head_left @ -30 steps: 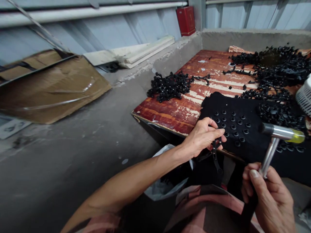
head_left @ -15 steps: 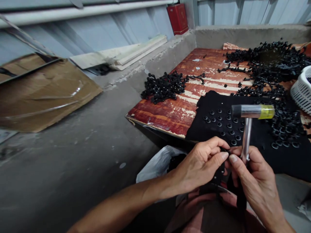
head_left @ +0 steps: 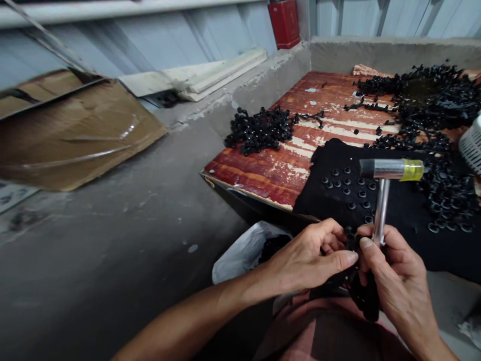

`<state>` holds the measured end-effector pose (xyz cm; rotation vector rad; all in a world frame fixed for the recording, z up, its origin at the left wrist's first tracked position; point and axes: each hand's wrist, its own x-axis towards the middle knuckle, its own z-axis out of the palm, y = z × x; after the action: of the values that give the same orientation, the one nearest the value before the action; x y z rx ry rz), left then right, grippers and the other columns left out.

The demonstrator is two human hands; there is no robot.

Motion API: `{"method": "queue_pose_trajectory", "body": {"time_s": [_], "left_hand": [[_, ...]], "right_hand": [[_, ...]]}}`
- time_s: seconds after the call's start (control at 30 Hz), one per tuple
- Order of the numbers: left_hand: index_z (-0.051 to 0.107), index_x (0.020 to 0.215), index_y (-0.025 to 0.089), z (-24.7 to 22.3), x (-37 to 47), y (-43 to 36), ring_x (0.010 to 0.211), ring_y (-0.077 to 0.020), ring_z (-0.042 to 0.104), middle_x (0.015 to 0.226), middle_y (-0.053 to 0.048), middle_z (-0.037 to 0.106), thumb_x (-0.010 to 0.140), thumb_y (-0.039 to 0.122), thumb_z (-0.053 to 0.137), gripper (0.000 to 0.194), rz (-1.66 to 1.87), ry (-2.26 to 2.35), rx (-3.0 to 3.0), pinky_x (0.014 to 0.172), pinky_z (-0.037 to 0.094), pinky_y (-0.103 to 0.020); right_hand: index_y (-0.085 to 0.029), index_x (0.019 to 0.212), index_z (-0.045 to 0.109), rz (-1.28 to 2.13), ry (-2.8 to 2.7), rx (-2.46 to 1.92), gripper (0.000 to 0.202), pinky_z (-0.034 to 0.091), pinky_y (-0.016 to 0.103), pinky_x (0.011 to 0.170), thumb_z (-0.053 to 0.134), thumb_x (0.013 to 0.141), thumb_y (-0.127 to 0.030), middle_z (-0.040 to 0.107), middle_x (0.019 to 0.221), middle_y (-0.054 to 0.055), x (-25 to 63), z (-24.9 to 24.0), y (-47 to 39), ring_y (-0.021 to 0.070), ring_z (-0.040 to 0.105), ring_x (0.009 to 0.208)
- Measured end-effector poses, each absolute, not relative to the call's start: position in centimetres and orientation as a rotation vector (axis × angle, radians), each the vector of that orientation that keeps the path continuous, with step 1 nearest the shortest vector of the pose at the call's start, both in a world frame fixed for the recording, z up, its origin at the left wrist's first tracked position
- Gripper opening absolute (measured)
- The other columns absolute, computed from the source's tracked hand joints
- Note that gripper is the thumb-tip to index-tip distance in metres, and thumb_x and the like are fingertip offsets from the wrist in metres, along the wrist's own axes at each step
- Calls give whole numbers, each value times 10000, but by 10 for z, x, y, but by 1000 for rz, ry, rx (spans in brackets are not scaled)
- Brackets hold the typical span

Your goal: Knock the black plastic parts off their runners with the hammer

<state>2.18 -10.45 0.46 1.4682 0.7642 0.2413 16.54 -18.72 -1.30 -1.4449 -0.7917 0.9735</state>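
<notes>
In my right hand (head_left: pixel 398 271) is a small mallet (head_left: pixel 383 200), its handle tucked in the palm and its silver head upward, with one black face and one yellow face. The thumb and forefinger of that hand also pinch a strand of small black parts (head_left: pixel 351 240). My left hand (head_left: pixel 311 250) is closed on the same strand from the other side; its fingertips are partly hidden. Beyond the hands, a black cloth (head_left: pixel 319 200) carries round black ring-shaped pieces (head_left: pixel 362 194) set apart from one another.
A pile of black parts (head_left: pixel 259 130) lies on the worn red board (head_left: pixel 248 175). More black parts (head_left: pixel 432 95) are heaped at the far right, near a white basket (head_left: pixel 471 143). Below the board's edge is a white bag (head_left: pixel 236 253). Cardboard (head_left: pixel 86 135) lies left.
My fingertips have drawn slightly apart, and more of the black strand shows between them. The left thumb has moved lower. The whole view has shifted a little.
</notes>
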Motion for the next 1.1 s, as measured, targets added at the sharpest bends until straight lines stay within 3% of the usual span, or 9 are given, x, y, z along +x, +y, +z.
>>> {"method": "queue_pose_trajectory", "body": {"time_s": [0.13,0.2,0.33,0.43,0.57,0.67,0.87,1.1], "left_hand": [[463,1205,194,3,24,-103,803,-129,561,1024,-60,590,798,329,639,464,375,742,1427,607,431,-211],[473,1216,210,4,23,-102,865,-140,567,1118,-73,566,801,296,626,450,418,705,1505,622,448,-208],[528,1026,176,6,22,-101,730,-108,560,913,-35,588,822,294,606,248,371,654,1488,588,432,-193],[502,980,184,3,22,-102,618,-74,522,793,3,559,807,307,648,258,397,656,1366,522,401,-165],[490,937,198,-2,23,-99,546,-78,536,681,33,535,810,388,662,287,371,642,1266,508,460,-183],[504,891,189,-1,22,-95,552,-85,563,685,28,556,780,421,690,318,405,631,1216,542,487,-206],[566,1032,188,0,23,-93,596,-78,551,729,35,546,775,378,691,343,420,689,1174,565,458,-198],[542,916,172,-2,28,-99,590,-62,529,778,16,578,690,356,763,365,454,699,1072,501,438,-168]], "right_hand": [[-243,933,655,946,-895,-1474,202,333,195,379,643,872,-435,488,516,-58,168,-12,-187,99,404,424],[-234,915,658,942,-914,-1477,212,323,195,369,645,868,-441,480,499,-58,169,-12,-187,95,392,410],[-226,907,657,964,-882,-1485,232,318,187,375,657,860,-453,481,514,-55,167,-11,-187,89,404,419],[-240,925,643,1019,-815,-1455,224,359,188,382,661,862,-453,490,548,-62,166,-10,-186,85,420,410],[-228,920,653,1099,-815,-1428,241,357,190,368,687,839,-453,501,562,-58,170,-10,-182,87,433,410],[-218,919,669,1160,-820,-1421,255,354,184,382,712,817,-447,493,556,-60,173,-8,-179,79,423,419],[-218,867,674,1128,-693,-1453,272,308,184,359,746,761,-458,489,512,-54,171,-8,-178,75,378,383],[-225,839,693,1071,-690,-1462,274,288,186,372,764,735,-469,509,537,-35,170,-7,-176,83,377,418]]}}
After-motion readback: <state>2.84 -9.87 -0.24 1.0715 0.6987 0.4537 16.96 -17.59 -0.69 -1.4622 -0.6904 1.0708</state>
